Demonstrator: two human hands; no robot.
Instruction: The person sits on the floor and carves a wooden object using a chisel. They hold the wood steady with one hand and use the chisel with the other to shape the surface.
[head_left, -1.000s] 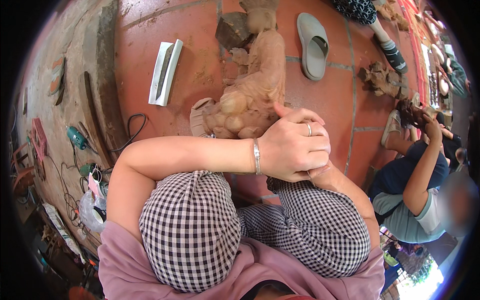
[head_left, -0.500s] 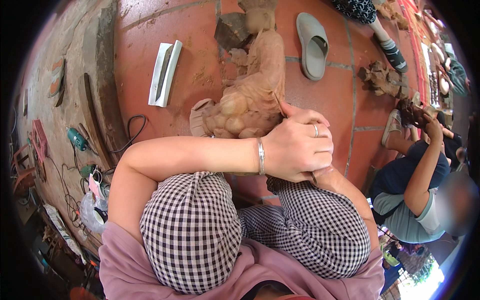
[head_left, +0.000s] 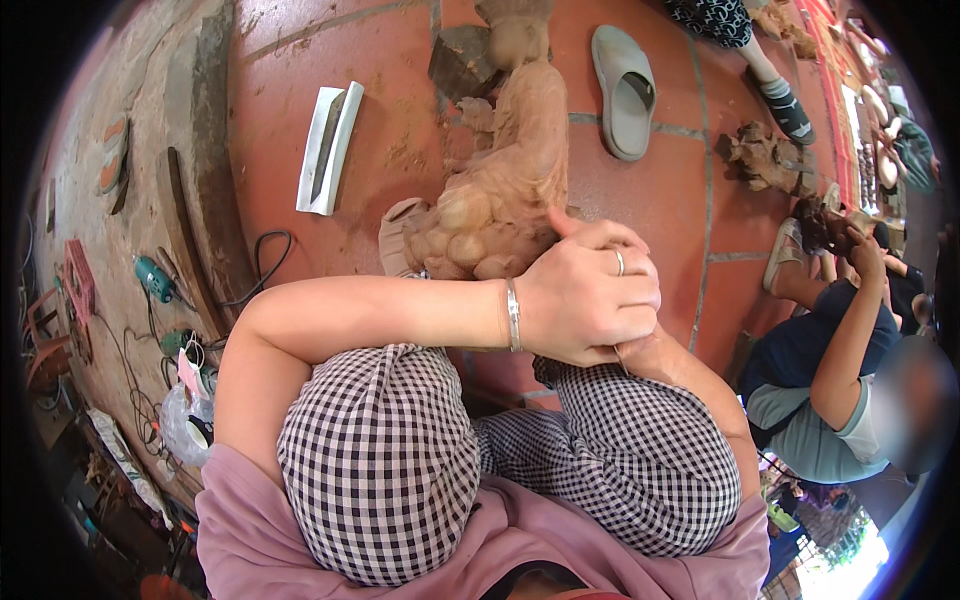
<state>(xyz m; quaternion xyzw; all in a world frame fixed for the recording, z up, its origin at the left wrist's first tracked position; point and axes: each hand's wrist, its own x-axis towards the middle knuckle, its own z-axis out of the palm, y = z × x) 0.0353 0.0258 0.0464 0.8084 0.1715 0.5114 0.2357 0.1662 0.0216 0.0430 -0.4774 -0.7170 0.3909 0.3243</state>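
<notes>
1. Head view: brown carved statue (head_left: 530, 130) lies lengthwise on the orange tile floor (head_left: 660, 190), just ahead of the lap. Head end points away; end with the round lumps is nearest the body.
2. Left hand (head_left: 590, 300): arm crosses over from the left above the knee, back of hand up, fingers bent, clasped over the right hand. Ring on one finger, bracelet at wrist.
3. Right hand (head_left: 645, 353): forearm comes up from lower right; hand mostly hidden under the left. Can't tell its grip or what's in it.
4. One fingertip (head_left: 561, 220) pokes out of the stacked hands at the statue's right side. Can't confirm which hand owns it.
5. Both hands sit at the statue's near right end.
6. Dark block (head_left: 462, 62) beside the statue's head end, left side. White tray (head_left: 350, 125) farther left, dark bar (head_left: 327, 150) in it, slightly tilted.
7. Grey slipper (head_left: 625, 95) right of the statue, apart from it.
8. Far left: green power tool (head_left: 152, 277) by a wood strip (head_left: 190, 235); black cable (head_left: 271, 262) loops onto the tile.
9. Right: rough brown lump (head_left: 765, 160) on the floor; below it, a co-worker (head_left: 815, 430) in a teal top holds a dark brown piece (head_left: 824, 226).
</notes>
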